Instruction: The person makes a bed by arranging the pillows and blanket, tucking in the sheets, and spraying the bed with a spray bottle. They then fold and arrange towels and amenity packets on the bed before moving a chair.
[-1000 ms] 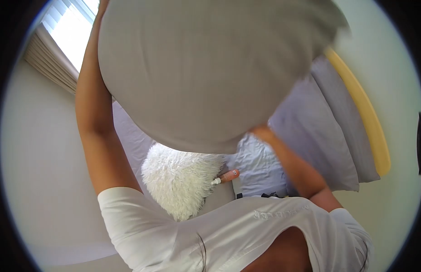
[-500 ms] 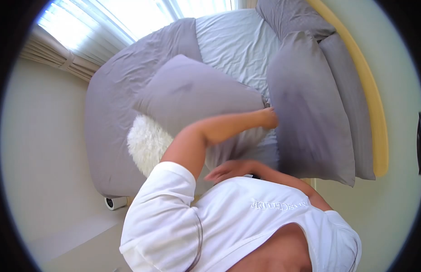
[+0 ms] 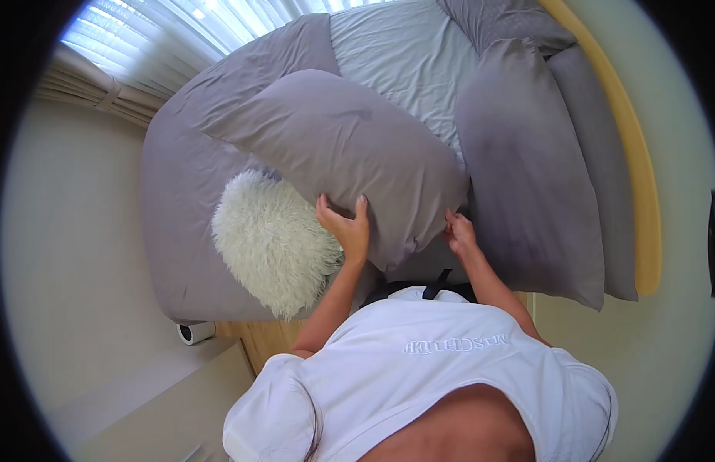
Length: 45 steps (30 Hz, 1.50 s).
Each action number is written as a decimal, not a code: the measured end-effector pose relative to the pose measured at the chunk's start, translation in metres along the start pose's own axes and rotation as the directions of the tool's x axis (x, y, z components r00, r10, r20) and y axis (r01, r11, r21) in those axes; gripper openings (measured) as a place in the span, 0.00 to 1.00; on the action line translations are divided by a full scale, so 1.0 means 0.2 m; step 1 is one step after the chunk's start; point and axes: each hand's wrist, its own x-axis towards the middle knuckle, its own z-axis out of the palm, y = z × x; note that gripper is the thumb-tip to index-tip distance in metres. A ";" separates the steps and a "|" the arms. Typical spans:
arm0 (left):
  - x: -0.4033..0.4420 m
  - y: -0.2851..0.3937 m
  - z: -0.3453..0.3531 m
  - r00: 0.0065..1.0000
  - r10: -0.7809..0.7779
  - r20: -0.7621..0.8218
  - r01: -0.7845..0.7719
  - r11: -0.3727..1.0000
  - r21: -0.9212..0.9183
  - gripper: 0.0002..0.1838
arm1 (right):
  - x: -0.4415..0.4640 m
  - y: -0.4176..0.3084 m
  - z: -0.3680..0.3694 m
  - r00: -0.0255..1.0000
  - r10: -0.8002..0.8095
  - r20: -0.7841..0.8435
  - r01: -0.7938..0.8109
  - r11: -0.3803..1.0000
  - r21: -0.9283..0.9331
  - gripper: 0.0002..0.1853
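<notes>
One beige curtain [image 3: 107, 91], gathered by a tie, hangs at far left. Next we note the bed [image 3: 176, 223], its cover grey, with a shaggy white cushion [image 3: 269, 239] lying on the near side. Just beside the cushion is the left hand [image 3: 348, 229], thumb and fingers spread wide, tips at the near edge of a grey pillow [image 3: 357, 150]. This pillow lies slantwise mid-bed: matte, a small darker patch toward its far side, rounded along the back, slack and creased toward the near corner. Its pillowcase [image 3: 407, 200] looks filled; we cannot see the insert itself. At its right edge the right hand [image 3: 460, 231] pinches the cloth, fingers narrowed. Further right, a plump pillow [image 3: 527, 177] fills its own grey case, and behind it we record another pillow [image 3: 604, 192] and a yellow headboard [image 3: 631, 146].
</notes>
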 end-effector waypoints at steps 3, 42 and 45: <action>0.06 -0.08 0.06 0.724 -0.653 0.222 0.688 0.663 -0.296 0.62 | -0.07 0.08 -0.08 0.980 -0.137 -0.145 0.090 0.953 -0.290 0.16; 0.48 -0.53 1.25 0.536 -0.241 0.809 0.084 0.969 0.233 0.50 | -0.19 -1.97 1.76 0.653 -0.730 0.199 0.740 0.561 -0.372 0.17; 0.30 -0.16 1.07 0.345 -0.517 0.783 0.045 0.843 0.537 0.66 | 0.10 -2.26 1.90 0.495 -0.826 0.268 0.862 0.429 -0.271 0.21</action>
